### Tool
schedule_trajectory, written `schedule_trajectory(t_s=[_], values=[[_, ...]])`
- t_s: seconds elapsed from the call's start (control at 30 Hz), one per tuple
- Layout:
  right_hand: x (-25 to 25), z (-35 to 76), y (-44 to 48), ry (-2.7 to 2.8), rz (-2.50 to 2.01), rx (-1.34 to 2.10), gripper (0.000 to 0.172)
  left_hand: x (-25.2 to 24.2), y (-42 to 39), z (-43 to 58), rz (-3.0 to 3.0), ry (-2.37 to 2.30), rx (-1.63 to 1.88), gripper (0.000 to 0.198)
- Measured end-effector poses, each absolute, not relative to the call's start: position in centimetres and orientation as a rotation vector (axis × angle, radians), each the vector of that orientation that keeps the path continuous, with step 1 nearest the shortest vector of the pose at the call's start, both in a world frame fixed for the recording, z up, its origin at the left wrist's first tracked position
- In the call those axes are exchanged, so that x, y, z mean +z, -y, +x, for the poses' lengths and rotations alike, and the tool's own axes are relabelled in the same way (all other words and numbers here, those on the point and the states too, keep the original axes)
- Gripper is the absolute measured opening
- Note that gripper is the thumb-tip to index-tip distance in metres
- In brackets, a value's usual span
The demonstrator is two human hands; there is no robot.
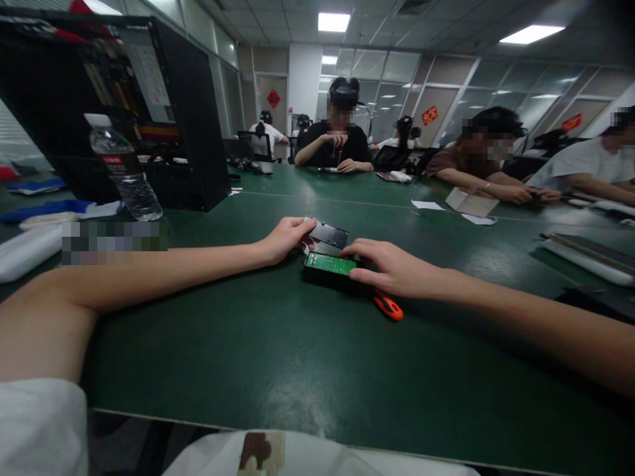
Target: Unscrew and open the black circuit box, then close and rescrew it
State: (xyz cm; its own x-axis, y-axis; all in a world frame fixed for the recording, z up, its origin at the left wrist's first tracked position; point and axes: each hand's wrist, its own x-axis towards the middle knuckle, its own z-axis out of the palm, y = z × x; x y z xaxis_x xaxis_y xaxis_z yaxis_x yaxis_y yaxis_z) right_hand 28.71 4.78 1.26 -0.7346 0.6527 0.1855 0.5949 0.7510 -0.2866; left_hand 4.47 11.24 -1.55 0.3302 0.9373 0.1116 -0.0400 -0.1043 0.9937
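Note:
My left hand (290, 239) pinches the left end of a thin dark cover plate (328, 233), which is tilted above the far side of a black box. Inside the open-topped black box (327, 279) a green circuit board (331, 264) shows. Thumb and fingers of my right hand (380, 266) grip the right end of this box, which rests on the green table (233, 344). An orange-handled tool (389, 307) lies just below my right hand, its far end hidden under the hand and box.
A water bottle (125, 168) and a large black computer case (188, 125) stand at the left. Across the table sits a person (335, 142); more people work at the right. A white open box (471, 201) and a dark-topped device (590, 256) lie on the right.

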Motion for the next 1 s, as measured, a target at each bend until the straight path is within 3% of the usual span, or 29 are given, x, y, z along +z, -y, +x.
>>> schedule_trajectory(t_s=[0.17,0.6,0.83,1.0], values=[[0.6,28.4,-3.8,2.700,-0.907,0.250,0.064,-1.5,-11.0,4.5,1.431,-0.862,1.043,0.021],[3.9,29.2,-2.1,2.706,-0.927,0.115,0.053,-1.4,-10.8,4.5,1.470,-0.859,1.007,0.021],[8.4,36.8,-3.4,2.386,-1.310,-0.328,0.064,-1.3,-10.7,4.3,1.517,-0.853,0.976,0.022],[7.2,45.3,-5.1,2.178,-1.840,-0.656,0.065,-1.6,-11.0,4.2,1.548,-0.857,0.989,0.024]])
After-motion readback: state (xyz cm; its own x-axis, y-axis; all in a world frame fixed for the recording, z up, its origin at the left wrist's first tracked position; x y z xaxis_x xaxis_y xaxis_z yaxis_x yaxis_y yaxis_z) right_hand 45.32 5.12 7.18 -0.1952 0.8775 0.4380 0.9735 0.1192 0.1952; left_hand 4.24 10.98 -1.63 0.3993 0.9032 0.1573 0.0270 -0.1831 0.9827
